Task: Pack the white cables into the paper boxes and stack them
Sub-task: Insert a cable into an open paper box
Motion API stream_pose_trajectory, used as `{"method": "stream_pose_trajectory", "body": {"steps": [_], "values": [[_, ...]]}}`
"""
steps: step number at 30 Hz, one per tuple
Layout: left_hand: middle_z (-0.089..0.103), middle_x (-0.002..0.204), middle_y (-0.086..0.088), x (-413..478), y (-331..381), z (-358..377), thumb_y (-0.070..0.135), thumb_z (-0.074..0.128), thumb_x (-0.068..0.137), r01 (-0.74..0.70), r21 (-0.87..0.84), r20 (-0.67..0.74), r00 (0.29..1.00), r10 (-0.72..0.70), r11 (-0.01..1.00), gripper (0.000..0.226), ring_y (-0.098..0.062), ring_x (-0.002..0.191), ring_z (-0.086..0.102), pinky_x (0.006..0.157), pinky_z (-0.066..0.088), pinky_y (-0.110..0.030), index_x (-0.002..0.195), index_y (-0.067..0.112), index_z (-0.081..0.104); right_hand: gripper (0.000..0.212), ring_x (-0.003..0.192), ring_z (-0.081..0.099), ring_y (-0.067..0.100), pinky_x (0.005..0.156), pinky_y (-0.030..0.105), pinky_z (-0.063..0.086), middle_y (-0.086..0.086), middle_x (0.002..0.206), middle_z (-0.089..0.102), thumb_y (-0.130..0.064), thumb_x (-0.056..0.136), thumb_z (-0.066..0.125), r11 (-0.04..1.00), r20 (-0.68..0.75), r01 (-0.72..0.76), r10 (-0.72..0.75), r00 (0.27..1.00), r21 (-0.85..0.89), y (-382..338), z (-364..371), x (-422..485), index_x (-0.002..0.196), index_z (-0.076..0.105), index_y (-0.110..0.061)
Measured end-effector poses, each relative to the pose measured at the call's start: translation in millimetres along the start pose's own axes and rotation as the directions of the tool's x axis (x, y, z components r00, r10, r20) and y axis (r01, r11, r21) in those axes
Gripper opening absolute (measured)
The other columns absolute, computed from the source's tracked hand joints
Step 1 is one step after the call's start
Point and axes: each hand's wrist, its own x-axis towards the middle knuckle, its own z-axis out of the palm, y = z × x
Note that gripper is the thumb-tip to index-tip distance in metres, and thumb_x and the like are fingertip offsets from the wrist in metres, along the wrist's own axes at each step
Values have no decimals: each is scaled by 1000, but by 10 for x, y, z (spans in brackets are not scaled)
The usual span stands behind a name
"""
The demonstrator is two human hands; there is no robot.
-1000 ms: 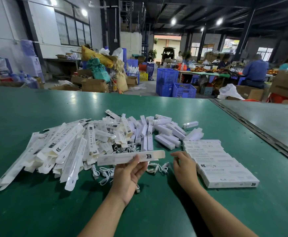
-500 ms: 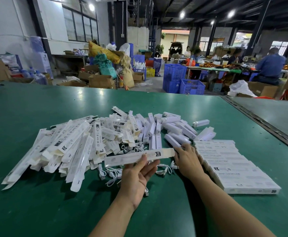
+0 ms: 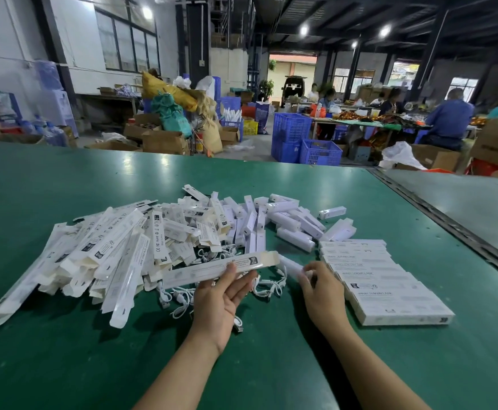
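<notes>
My left hand (image 3: 222, 294) holds a long, flat white paper box (image 3: 221, 269) lying crosswise, its open flap end pointing right. My right hand (image 3: 319, 287) pinches a small white tube-like piece (image 3: 290, 264) just off that open end. Loose white cables (image 3: 267, 284) lie on the green table (image 3: 64, 365) between and under my hands. A big heap of empty flat boxes (image 3: 117, 247) spreads to the left. Behind it lie several small white inner pieces (image 3: 289, 221). Packed boxes sit in a neat overlapping row (image 3: 381, 279) to the right of my right hand.
A metal seam (image 3: 449, 226) runs diagonally along the table's right side, with a second green surface beyond it. Past the far edge stand blue crates (image 3: 307, 143), cardboard boxes and sacks. Several people sit working at a table at the back right.
My right hand has picked a small white piece from the pile and drawn it back to the open end of the box. The left hand keeps holding the box.
</notes>
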Motion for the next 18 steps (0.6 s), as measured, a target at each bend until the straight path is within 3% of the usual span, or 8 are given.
{"method": "stream_pose_trajectory", "body": {"steps": [3,4,7,15,18], "values": [[72,110,-24,-13,4,4,16,67,77,-29,16,-21,999,30,999,63,-32,89,75,69,61,-29,133,-8,51,3,75,62,8,61,6,39,-10,80,67,-24,95,61,965,-15,-123,130,991,233,-6,-77,-193,92,59,-24],[72,112,-24,-20,4,3,16,67,77,-36,23,-27,999,37,999,64,-32,89,75,69,61,-29,134,-7,50,5,77,65,10,66,8,43,-7,81,69,-23,95,61,934,-16,-150,164,986,324,1,-100,-248,91,59,-27],[70,114,-26,-61,3,-7,16,67,78,-55,43,-33,998,56,998,66,-33,91,74,71,60,-29,136,-9,48,10,78,70,17,75,31,54,1,83,70,-12,97,57,793,-35,-164,227,973,587,-9,-168,-344,92,61,-21],[71,110,-26,-92,11,-16,15,69,76,-98,58,-66,993,102,993,65,-34,87,75,69,61,-30,132,-11,50,21,68,62,14,66,24,53,1,79,63,-8,99,52,621,-99,-90,264,959,779,-87,-240,-327,88,64,-22],[72,111,-24,-84,-3,-10,14,68,76,-92,63,-55,994,96,994,64,-35,89,74,70,61,-30,133,-9,51,23,67,62,13,64,21,54,-5,75,64,-7,98,52,622,-84,-73,221,972,780,-97,-256,-341,87,65,-22]]}}
